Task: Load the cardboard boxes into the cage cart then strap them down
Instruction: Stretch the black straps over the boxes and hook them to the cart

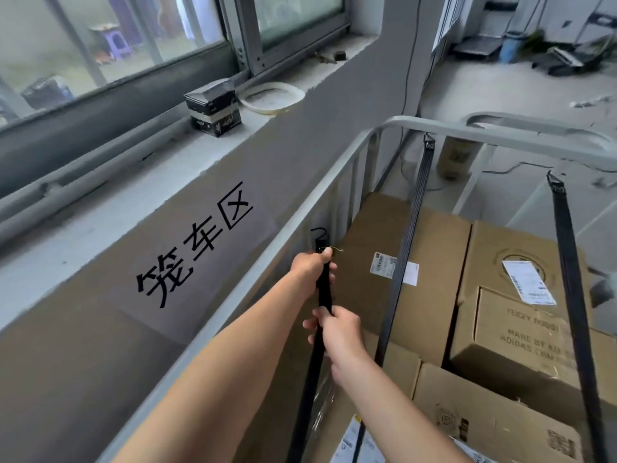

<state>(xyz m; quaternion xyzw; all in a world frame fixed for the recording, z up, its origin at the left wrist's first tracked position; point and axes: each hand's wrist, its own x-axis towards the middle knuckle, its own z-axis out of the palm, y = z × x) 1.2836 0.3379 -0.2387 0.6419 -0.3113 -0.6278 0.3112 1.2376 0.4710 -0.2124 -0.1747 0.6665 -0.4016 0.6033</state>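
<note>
Black strap (324,292) gripped by both hands, left hand (312,265) above right hand (339,332)

My cage cart (434,123) carries the cardboard boxes (410,242): one large box at about twelve o'clock from my hands, another just beside it at two o'clock with a smaller printed box (521,332) on top, and more at four o'clock. Two black straps (414,208) hook onto the cart's far rail and run across the boxes.
</note>
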